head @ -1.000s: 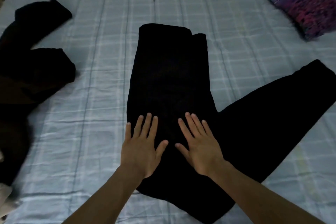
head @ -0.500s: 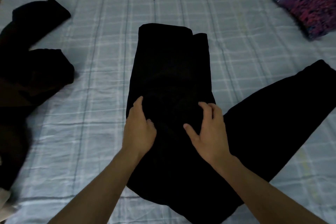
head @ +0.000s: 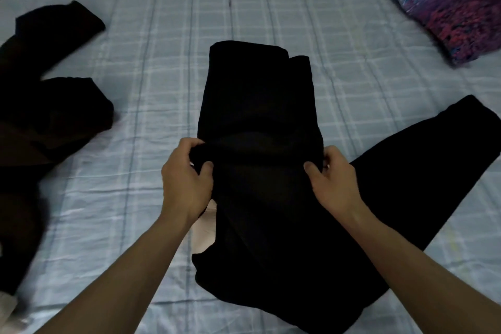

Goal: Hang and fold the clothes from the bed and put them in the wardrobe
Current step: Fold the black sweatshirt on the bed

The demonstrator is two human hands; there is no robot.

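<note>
We hold the black trousers in the middle of the bed, one leg stretching right. Our left hand pinches their left edge, our right hand grips the right edge. Dark clothes lie far left; a pillow lies far right.

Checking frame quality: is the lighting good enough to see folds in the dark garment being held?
Head view: dim light; the black folded trousers read as a near-featureless mass, the checked blue bedsheet stays legible, and the edges are soft.
</note>
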